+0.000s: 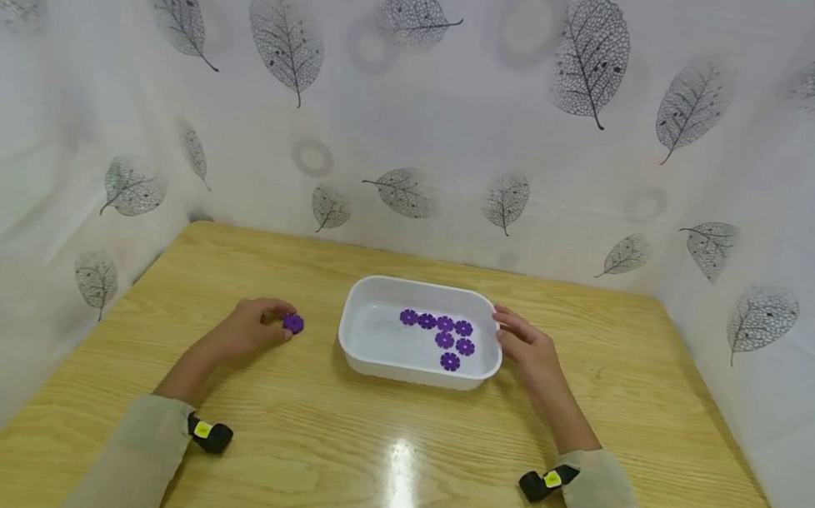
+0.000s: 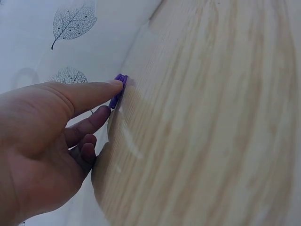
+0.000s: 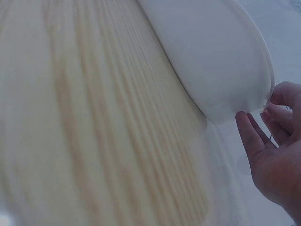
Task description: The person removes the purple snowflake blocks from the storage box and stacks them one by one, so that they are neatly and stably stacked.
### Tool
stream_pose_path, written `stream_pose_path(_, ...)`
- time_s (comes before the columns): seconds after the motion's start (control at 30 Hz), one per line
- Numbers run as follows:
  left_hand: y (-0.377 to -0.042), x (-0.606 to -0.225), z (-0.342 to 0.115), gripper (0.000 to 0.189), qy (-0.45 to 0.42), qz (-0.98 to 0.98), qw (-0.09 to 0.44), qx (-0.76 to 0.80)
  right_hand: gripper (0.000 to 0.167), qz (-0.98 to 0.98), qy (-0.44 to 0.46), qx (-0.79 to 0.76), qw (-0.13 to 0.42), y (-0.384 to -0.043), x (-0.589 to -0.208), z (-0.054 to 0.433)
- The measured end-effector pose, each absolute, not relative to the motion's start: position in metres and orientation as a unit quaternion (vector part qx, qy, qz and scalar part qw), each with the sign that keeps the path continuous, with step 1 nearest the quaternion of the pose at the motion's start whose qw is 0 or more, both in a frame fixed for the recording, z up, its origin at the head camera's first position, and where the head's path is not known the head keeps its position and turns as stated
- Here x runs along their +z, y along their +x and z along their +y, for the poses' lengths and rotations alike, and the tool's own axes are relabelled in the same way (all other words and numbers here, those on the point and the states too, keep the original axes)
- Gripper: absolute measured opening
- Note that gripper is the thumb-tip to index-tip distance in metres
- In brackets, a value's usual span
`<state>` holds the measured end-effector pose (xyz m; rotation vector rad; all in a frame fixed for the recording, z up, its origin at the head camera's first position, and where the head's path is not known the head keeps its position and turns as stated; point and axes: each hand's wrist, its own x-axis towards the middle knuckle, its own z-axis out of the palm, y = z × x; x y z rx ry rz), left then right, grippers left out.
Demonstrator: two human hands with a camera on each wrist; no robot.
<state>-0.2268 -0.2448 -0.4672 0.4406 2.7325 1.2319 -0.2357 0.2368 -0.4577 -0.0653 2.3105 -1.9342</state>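
A purple flower-shaped disc (image 1: 293,323) is pinched between the thumb and fingertips of my left hand (image 1: 257,327), to the left of the white plastic basin (image 1: 387,369). In the left wrist view the purple disc (image 2: 119,90) appears edge-on at the thumb tip, close to the tabletop. My right hand (image 1: 530,353) holds the basin by its right end. Seen from the right wrist, the right hand (image 3: 277,141) has its thumb against the basin's outer wall (image 3: 211,61) and fingers at the rim. Several similar purple discs (image 1: 445,340) lie flat inside, mostly toward the basin's right half.
Everything rests on a light wood-grain table (image 1: 325,446). A pale curtain (image 1: 454,108) with a grey leaf print hangs behind the table and along both sides. Each wrist wears a small black camera, such as the left wrist camera (image 1: 211,435).
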Motion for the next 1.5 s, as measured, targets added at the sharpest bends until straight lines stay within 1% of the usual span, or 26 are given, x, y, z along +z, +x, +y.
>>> stream_pose_path(0.47,-0.2251,-0.4645,-0.2426,0.044,0.136,0.905,0.067,0.396,0.043,0.765,-0.018,-0.64,0.065,-0.2356,-0.4569,0.2363)
stream_pose_path(0.97,-0.2251,-0.464,-0.243,0.044,0.13,0.907,0.071,0.395,0.043,0.759,-0.021,-0.648,0.063,-0.2359,-0.4576,0.2368)
stream_pose_path(1.5,-0.2263,-0.4666,-0.247,0.053,0.121,0.906,0.077,0.399,0.042,0.768,-0.009,-0.637,0.069,-0.2337,-0.4533,0.235)
